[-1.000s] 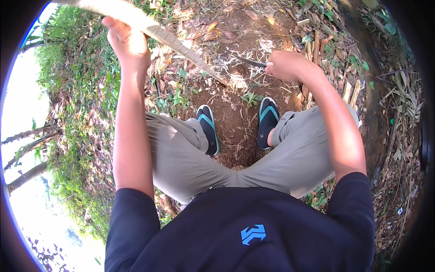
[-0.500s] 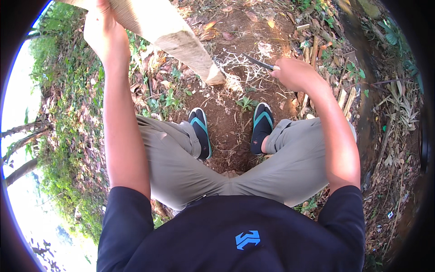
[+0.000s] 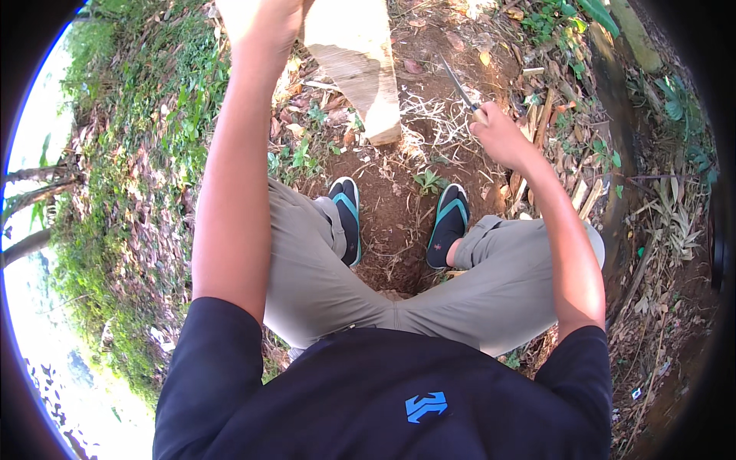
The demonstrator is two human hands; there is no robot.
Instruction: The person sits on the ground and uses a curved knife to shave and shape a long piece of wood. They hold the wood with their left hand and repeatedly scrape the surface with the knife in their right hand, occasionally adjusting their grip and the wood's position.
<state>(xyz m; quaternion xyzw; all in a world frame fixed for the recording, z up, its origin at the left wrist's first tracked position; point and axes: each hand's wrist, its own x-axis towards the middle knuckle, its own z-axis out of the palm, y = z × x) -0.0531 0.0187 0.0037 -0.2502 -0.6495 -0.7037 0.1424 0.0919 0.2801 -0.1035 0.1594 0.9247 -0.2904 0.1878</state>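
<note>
Gripping a slim, pale-handled knife [image 3: 464,93], right hand [image 3: 498,138] closed; left hand [image 3: 263,27] beside grainy, tapering board [image 3: 353,61], grip unclear.

Materials as I see them from my remote post: plank [image 3: 356,65], pale wood, matt, visibly grained; knife [image 3: 463,90], dark metal blade; trousers [image 3: 322,268], matt creased cloth; shirt [image 3: 330,391], smooth dark cloth; soil [image 3: 395,188], rough, matt.
</note>
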